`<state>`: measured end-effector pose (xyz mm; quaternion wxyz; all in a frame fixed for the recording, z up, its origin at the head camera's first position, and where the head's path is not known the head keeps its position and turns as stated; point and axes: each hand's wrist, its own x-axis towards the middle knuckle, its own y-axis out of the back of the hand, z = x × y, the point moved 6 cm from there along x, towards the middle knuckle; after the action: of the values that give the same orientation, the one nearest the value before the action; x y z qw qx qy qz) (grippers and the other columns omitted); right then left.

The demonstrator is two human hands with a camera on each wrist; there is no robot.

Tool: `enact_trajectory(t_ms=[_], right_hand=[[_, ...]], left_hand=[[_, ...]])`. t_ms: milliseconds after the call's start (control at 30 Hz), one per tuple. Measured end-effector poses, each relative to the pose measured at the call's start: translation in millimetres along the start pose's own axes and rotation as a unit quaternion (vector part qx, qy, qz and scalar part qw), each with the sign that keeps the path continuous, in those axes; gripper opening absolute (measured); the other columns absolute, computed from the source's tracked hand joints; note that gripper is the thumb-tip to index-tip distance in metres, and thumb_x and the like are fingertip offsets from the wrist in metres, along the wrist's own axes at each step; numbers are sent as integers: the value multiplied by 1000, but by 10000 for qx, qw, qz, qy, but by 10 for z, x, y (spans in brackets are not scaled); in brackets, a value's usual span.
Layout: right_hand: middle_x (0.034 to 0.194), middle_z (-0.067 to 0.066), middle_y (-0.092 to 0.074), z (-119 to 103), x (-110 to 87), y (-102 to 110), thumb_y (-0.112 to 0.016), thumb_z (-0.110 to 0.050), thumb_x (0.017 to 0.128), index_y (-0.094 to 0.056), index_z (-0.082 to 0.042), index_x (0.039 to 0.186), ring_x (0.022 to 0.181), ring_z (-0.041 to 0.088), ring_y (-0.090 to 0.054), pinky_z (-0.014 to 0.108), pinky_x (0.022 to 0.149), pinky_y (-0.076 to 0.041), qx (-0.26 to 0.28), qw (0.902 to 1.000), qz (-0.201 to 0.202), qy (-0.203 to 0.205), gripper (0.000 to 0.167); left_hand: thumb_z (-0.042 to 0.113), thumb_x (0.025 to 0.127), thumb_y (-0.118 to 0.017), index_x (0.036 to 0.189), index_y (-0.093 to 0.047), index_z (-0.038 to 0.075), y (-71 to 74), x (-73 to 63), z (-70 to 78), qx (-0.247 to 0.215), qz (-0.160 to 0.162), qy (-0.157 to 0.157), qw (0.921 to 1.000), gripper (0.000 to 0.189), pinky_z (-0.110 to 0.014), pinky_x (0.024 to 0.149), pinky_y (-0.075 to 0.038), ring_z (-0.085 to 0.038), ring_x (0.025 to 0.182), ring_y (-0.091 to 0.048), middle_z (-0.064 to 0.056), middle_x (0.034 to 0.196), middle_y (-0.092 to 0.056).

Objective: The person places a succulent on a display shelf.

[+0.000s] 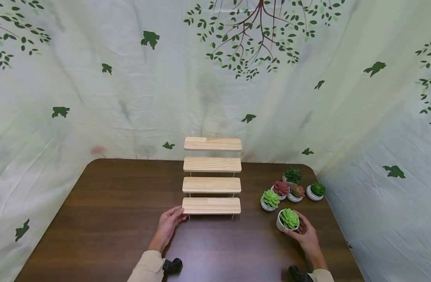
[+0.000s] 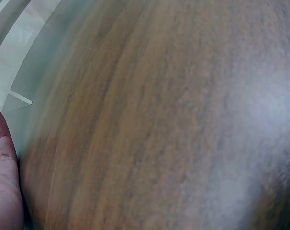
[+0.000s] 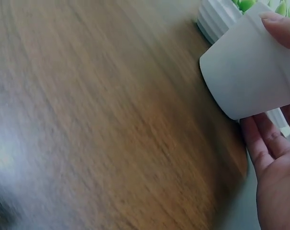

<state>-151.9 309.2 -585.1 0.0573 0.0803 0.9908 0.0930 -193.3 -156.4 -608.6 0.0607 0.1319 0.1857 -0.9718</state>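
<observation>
A four-tier wooden display stand (image 1: 211, 185) with pale boards on thin legs stands at the middle back of the table. At the left end of its lowest board, my left hand (image 1: 167, 227) holds the edge with its fingertips. My right hand (image 1: 307, 236) grips a light green succulent (image 1: 289, 218) in a smooth white pot (image 3: 252, 64). The thumb lies at the pot's rim and the other fingers are round the far side and underneath. In the left wrist view only part of the left hand (image 2: 5, 177) shows; the board is out of that view.
Beyond the right hand, several more potted succulents stand grouped: a bright green one (image 1: 270, 199), a red one (image 1: 281, 188), an orange-red one (image 1: 297, 191) and dark green ones (image 1: 292, 175). A leaf-print curtain (image 1: 130, 98) hangs behind the brown table (image 1: 123, 196).
</observation>
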Motion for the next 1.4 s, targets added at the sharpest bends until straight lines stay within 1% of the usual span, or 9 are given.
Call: enact_trajectory(t_ms=[200,333,500,633,733,867,1100,1200,1400], right_hand=[[112,-28,-53,-21,32,-30,-78,1,77,-40,-1,141,104,-11,-50,8,85,-45,99,9999,-19,-110,75],[111,-25,-56,-66,42,-79,-78,4,75,-42,2,138,103,-8,-53,11,83,-48,228,9997,-48,90,73],[113,-22,-58,-162,43,-179,-76,8,75,-41,6,137,104,-5,-56,13,83,-50,514,9979,-152,358,71],[111,-20,-59,-245,46,-290,-74,10,76,-40,7,137,101,-2,-57,15,82,-51,657,9971,-260,268,70],[111,-18,-59,-309,47,-381,-75,7,76,-41,4,138,100,-1,-58,16,81,-51,585,9975,-360,149,70],[113,-15,-58,-416,62,-488,-75,8,76,-42,3,138,101,1,-58,17,82,-51,574,9970,-475,222,71],[122,10,-56,-619,102,-638,-74,13,73,-42,6,137,100,1,-59,17,82,-52,589,9956,-587,436,72],[123,13,-56,-692,115,-721,-74,14,73,-41,8,137,101,1,-59,17,83,-52,629,9935,-709,623,73],[130,27,-51,-825,140,-903,-78,12,71,-41,12,136,103,2,-59,17,84,-52,682,9894,-919,890,75]], left_hand=[[1,94,-58,120,-51,-19,-14,1,1,50,83,38,9999,34,-22,74,-56,-10,76,-64,-1,83,-68],[1,94,-57,121,-50,-20,-10,-3,9,78,149,11,9999,35,-21,73,-56,-9,74,-64,0,82,-68],[3,95,-57,114,-56,-16,-3,-1,27,64,199,-51,9998,27,-22,71,-56,-10,73,-64,-1,81,-67],[4,94,-59,114,-55,-16,-6,5,35,148,177,-89,9997,29,-22,71,-56,-10,74,-64,-1,82,-67],[4,93,-60,116,-53,-18,-5,10,35,218,184,-93,9995,32,-22,71,-57,-10,73,-64,-1,82,-66],[4,93,-61,113,-55,-16,-5,13,31,216,221,-41,9995,29,-22,70,-57,-10,71,-64,0,79,-67],[4,93,-61,110,-57,-14,-30,0,49,193,211,-20,9996,25,-22,70,-56,-9,70,-64,1,77,-67],[4,93,-62,109,-57,-15,-26,6,39,224,224,-66,9995,25,-22,70,-56,-9,70,-64,0,78,-67],[4,93,-62,108,-57,-15,-35,16,-7,279,207,-63,9994,25,-23,71,-57,-11,71,-65,-1,79,-67]])
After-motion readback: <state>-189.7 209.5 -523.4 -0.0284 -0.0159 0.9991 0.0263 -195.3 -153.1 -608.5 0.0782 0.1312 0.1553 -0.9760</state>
